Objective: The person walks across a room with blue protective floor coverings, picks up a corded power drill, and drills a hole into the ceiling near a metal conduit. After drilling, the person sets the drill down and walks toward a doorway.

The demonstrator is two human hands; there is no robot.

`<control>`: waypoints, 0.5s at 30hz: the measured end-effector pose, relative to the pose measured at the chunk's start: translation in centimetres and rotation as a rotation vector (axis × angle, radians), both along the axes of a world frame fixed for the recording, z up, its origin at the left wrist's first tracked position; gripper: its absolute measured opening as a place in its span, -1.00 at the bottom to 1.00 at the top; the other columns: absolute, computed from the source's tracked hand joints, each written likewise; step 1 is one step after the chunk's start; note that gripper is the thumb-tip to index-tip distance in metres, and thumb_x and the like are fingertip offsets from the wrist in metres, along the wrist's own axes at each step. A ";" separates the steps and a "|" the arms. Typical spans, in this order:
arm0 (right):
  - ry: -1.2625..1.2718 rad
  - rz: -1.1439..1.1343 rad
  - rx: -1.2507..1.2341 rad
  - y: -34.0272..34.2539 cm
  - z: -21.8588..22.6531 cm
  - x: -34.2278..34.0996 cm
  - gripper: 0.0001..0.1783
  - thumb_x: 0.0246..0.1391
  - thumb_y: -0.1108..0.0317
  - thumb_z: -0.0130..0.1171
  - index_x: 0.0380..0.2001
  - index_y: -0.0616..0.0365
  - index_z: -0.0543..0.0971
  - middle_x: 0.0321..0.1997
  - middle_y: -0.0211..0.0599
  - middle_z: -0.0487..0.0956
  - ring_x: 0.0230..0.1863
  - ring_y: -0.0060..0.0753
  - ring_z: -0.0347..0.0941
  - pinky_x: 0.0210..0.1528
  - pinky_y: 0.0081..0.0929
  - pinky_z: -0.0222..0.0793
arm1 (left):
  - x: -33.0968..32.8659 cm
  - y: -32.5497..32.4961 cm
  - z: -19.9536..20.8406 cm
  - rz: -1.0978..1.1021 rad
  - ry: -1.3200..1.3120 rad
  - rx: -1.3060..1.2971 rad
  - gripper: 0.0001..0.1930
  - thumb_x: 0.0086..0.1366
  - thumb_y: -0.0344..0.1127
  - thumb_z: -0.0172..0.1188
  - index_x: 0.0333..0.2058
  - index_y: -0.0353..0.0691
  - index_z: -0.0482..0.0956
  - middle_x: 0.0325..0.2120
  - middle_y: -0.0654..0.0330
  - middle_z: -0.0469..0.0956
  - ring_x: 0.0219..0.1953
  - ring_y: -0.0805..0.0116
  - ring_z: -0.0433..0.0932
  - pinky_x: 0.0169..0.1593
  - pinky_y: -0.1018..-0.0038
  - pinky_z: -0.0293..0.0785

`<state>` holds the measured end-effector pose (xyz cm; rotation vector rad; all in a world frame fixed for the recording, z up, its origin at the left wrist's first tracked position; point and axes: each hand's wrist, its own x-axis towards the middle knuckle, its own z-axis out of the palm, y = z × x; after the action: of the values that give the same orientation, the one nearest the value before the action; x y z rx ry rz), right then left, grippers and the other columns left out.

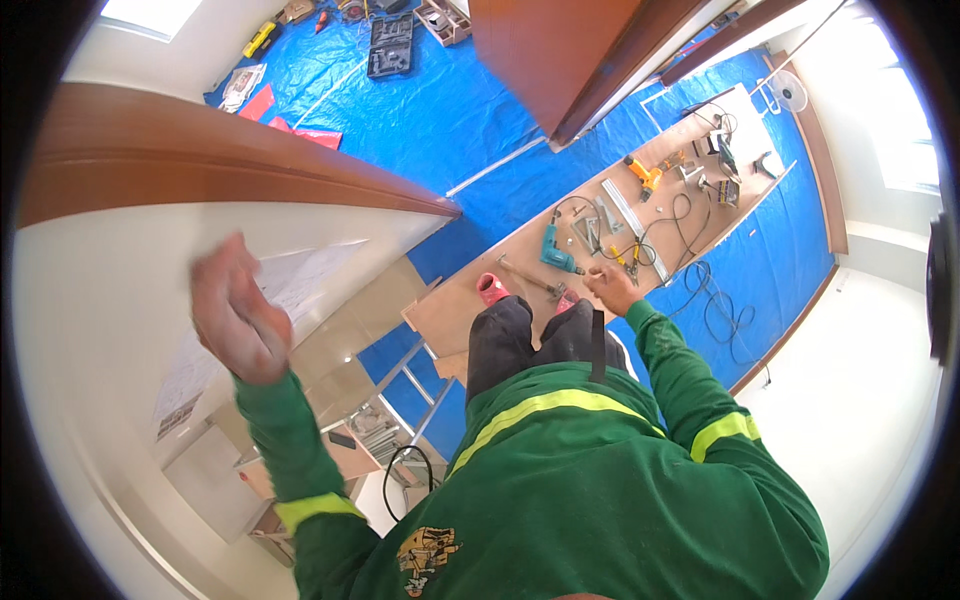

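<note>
My left hand [240, 315] is raised beside the white wall, its fingers stretched out and slightly smeared, with nothing visible in them. A printed paper sheet [290, 285] is fixed to the wall close behind it. Lower, at the right, my right hand [612, 290] has its fingers curled together; whatever lies between them, if anything, is too small to make out. From this view it appears just beside a teal power drill [556, 248], which lies on a brown board [450, 312]. A hammer [528, 276] lies on that board near my pink shoes [490, 289].
Farther along the board are a yellow drill [645, 178], metal brackets [586, 233], a long metal strip [622, 208] and loose cables [682, 215]. Blue sheeting [420, 130] covers the floor. A brown door [550, 50] stands ahead. A metal ladder-like frame [415, 380] is at my lower left.
</note>
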<state>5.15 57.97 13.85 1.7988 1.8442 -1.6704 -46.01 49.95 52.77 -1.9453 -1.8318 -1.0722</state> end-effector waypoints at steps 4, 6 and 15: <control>0.038 -0.121 -0.086 -3.2 1.6 2.0 -0.31 0.33 -0.05 0.32 0.21 0.38 0.57 -0.16 -0.11 0.71 -0.17 -0.28 0.65 -0.07 -0.28 0.56 | -3.6 8.1 1.5 0.007 0.307 -0.056 -0.67 0.46 -0.58 0.17 0.15 -0.27 0.66 -0.10 0.04 0.69 -0.22 0.12 0.64 -0.13 0.29 0.62; 0.052 -0.222 -0.132 -5.9 -1.6 5.7 -0.29 0.36 -0.12 0.28 0.22 0.35 0.56 -0.12 -0.20 0.70 -0.15 -0.36 0.63 -0.11 -0.26 0.53 | -6.4 10.1 1.0 0.050 0.449 -0.087 -0.61 0.41 -0.61 0.19 0.16 -0.20 0.68 -0.10 0.08 0.70 -0.15 0.09 0.69 -0.08 0.27 0.65; 0.396 -1.213 -0.795 -13.0 -11.6 10.7 -0.44 0.44 -0.13 0.18 0.16 0.14 0.52 -0.09 -0.28 0.69 -0.03 -0.23 0.66 0.06 -0.12 0.48 | -18.6 9.6 -0.2 0.200 0.812 -0.206 -0.55 0.46 -0.32 0.23 0.29 -0.26 0.59 0.06 -0.03 0.68 0.13 -0.01 0.63 0.25 0.16 0.54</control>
<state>15.90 44.93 2.22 2.2897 -0.2612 -2.6123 -64.64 59.58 52.56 -1.8410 -1.6253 0.0098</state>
